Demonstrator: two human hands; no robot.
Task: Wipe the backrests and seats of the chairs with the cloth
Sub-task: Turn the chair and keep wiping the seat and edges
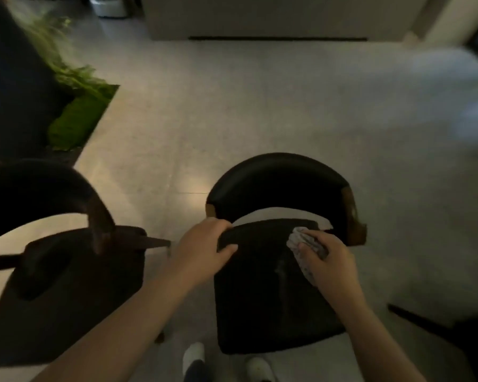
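Grey cloth (301, 242) clutched in right hand (327, 261), on seat (271, 304) | left hand (204, 250) grips seat corner

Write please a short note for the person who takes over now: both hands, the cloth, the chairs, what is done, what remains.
Left-hand grip: holds the rear left corner of the seat.
Right-hand grip: holds the cloth on that seat, rear right.
Done: a faint streak suggests this seat is partly wiped.
Left: the rest of it; whether its backrest and the second chair at left are wiped, I cannot tell.
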